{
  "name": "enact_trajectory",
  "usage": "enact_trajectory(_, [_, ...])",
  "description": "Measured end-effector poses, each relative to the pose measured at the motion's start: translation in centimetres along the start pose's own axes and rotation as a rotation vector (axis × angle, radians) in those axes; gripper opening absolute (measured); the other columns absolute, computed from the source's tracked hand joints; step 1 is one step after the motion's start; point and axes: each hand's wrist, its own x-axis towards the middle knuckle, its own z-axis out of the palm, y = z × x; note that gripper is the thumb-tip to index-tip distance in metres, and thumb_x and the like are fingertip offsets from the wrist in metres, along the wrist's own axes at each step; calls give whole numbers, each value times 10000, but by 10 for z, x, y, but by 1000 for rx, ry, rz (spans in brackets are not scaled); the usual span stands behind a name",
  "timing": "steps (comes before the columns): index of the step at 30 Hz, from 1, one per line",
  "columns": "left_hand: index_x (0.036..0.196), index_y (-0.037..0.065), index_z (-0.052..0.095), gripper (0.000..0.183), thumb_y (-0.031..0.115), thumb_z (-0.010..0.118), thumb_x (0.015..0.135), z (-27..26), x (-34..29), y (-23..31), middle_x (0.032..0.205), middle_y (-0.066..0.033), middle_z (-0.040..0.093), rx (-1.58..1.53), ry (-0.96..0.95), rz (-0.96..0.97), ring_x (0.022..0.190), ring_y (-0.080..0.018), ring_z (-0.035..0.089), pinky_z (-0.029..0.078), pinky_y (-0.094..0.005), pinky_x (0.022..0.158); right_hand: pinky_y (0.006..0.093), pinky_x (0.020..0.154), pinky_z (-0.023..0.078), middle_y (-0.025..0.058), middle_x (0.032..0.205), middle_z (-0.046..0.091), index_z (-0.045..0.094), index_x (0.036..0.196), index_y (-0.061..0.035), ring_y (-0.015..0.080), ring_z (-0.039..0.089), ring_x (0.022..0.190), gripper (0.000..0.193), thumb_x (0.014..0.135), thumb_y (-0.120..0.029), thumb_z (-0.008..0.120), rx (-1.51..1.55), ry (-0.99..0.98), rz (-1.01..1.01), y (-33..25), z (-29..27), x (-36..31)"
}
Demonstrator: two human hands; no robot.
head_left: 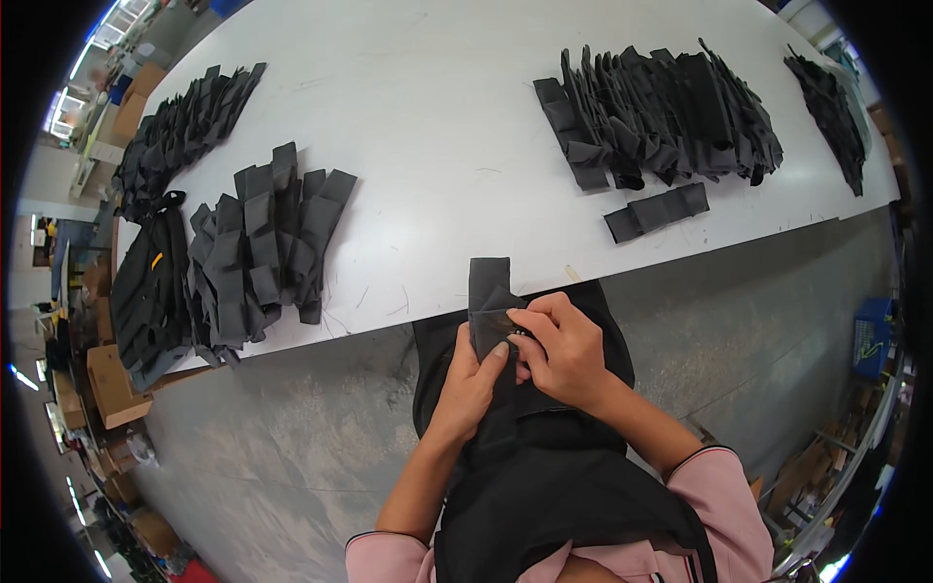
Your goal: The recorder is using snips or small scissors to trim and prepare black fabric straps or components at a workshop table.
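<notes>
Nearby, dark bundles [671, 117], white table [437, 165], held strip [489, 277]

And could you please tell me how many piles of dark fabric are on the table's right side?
2: a large pile and, farther right, a narrower pile.

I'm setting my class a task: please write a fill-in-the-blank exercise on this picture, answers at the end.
1. The tabletop is ____ in colour.
2. The sleeves are ____.
3. Counting the left hand and right hand, the dark strip is held by ____ hands in all.
4. A lone strip lies to its ____.

Missing words: white; pink; two; right.
</notes>
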Motion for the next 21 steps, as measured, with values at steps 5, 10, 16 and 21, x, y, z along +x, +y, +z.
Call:
enact_trajectory(5, [1133,22,382,185,58,436,960,7,-1,5,944,-83,546,23,22,47,781,-126,579,496,-264,703,301,519,475,101,846,558,634,952,-19,214,586,616,276,686,25,692,-17,-2,-44,1,0,2])
enact_trajectory(10, [1124,20,388,174,50,433,958,10,-1,3,933,-80,540,78,15,97,770,-120,570,487,-256,698,301,512,473,97,840,559,639,941,-20,213,583,608,269,681,17,700,-3,23,-30,0,4,1])
enact_trajectory(16, [1137,12,387,191,45,435,956,12,-1,0,930,-79,543,137,34,143,778,-122,569,485,-257,700,285,501,443,48,763,536,641,916,-44,193,558,589,240,690,-63,723,-52,60,-53,0,4,0])
enact_trajectory(21, [1144,-2,396,206,51,453,952,0,2,-7,969,-88,567,63,-12,87,788,-129,585,492,-259,714,296,528,464,69,763,520,634,904,-47,193,583,632,213,704,-25,705,225,130,207,-8,-6,-3])
